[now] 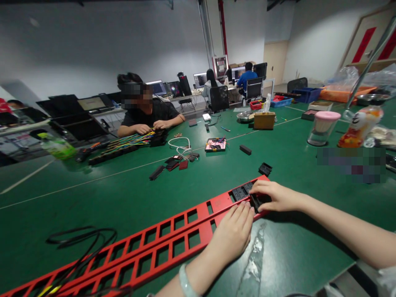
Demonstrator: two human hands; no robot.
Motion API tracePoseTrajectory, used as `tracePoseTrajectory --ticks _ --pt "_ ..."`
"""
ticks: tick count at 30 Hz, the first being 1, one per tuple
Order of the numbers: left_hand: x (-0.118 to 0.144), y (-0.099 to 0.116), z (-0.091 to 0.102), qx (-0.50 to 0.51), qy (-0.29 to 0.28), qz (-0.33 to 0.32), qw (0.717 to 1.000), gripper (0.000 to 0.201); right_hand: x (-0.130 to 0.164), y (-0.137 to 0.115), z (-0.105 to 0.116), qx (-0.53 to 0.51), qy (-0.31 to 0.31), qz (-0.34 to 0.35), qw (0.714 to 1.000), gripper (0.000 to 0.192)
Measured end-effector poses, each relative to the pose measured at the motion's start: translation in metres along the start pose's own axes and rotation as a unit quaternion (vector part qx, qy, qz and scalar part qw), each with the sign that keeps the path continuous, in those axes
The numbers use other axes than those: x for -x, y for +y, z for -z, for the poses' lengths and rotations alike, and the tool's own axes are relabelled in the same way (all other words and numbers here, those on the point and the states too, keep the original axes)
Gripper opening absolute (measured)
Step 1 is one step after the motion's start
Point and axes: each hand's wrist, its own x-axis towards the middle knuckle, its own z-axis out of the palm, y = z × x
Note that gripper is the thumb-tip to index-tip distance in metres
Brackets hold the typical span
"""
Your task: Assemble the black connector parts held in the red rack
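Two long red slotted metal strips (136,243) lie side by side across the green table, with rows of square cut-outs. Black socket modules (242,192) sit in the far strip near its right end. My right hand (278,195) grips another black socket module (256,203) between thumb and fingers, at the right end of the near strip. My left hand (233,231) lies over the near strip, fingers stretched out together, their tips beside that module. What is under its palm is hidden. One loose black module (265,168) lies just beyond the strips' right end.
Black cables (83,239) cross the strips at left. Beyond lie dark small pieces (173,163), a white cable (179,142), a small tray (215,144) and a black block (245,149). A cup (323,128) and bottle (360,128) stand at right. A co-worker (148,109) handles wired strips opposite.
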Motion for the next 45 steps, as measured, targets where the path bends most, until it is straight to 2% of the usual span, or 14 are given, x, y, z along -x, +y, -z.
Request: tracePoseTrajectory --ticks 4,34,45 --pt "-0.0009 -0.0005 0.0003 0.002 -0.003 -0.001 1.0 0.042 0.0 0.0002 -0.004 0.001 -0.02 0.003 1.0 0.046" --pt "-0.0029 -0.0016 0.0036 0.007 -0.006 -0.006 1.0 0.041 0.001 0.0006 -0.0057 0.01 -0.041 0.023 0.999 0.048" --pt "-0.0019 -0.001 0.0011 0.008 -0.003 -0.001 1.0 0.041 0.0009 0.0 -0.0108 0.021 -0.026 0.015 0.999 0.046"
